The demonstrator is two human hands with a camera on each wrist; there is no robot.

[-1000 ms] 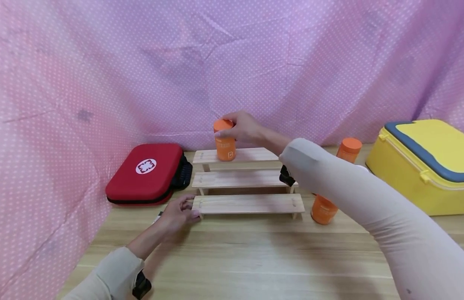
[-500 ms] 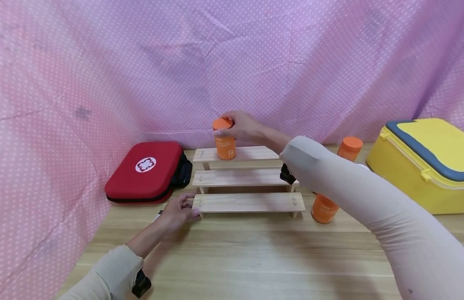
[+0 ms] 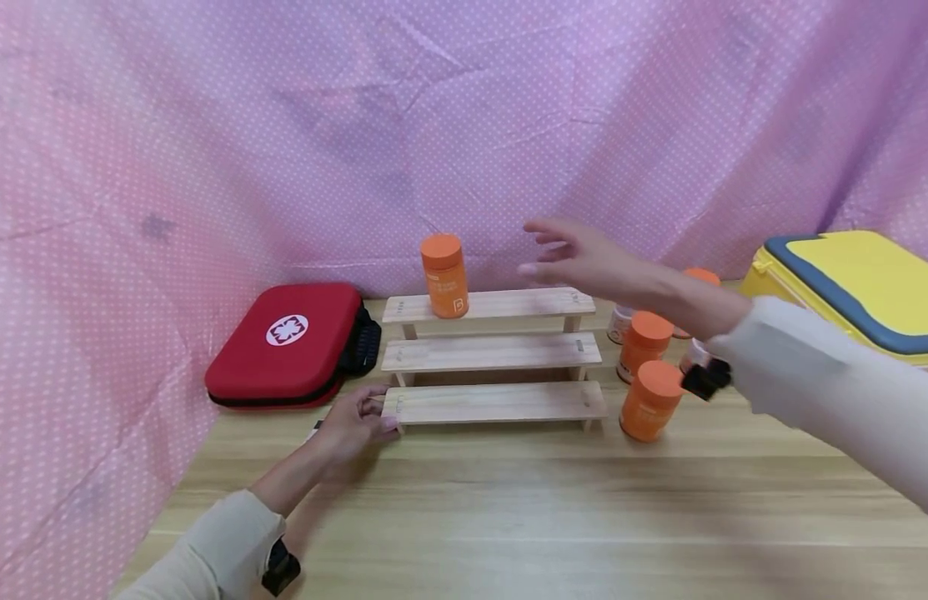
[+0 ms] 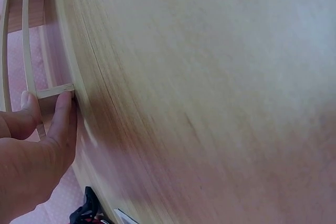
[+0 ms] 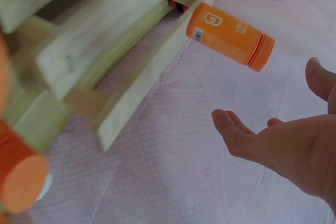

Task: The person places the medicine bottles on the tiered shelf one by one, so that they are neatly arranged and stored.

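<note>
An orange bottle with an orange cap (image 3: pixel 444 279) stands upright on the top step of the wooden step rack (image 3: pixel 494 404), toward its left end. To the right of that bottle my right hand (image 3: pixel 584 258) is in the air above the rack, fingers spread apart and holding nothing. The right wrist view shows a gap between the hand (image 5: pixel 283 145) and the bottle (image 5: pixel 231 36). At the rack's lower left corner, my left hand (image 3: pixel 351 429) grips the end of the lowest step. Thumb and fingers (image 4: pixel 62 121) pinch its board and leg in the left wrist view.
Right of the rack stand several bottles, among them an orange bottle (image 3: pixel 649 402) in front and a white one (image 3: pixel 619 323) behind. A red first-aid case (image 3: pixel 291 346) lies at left. A yellow box with a blue-rimmed lid (image 3: pixel 861 292) stands at far right. Pink dotted cloth (image 3: pixel 403 125) hangs behind.
My right hand has let go of the orange bottle and moved right, leaving it on the top step. The left hand stays at the rack's corner.
</note>
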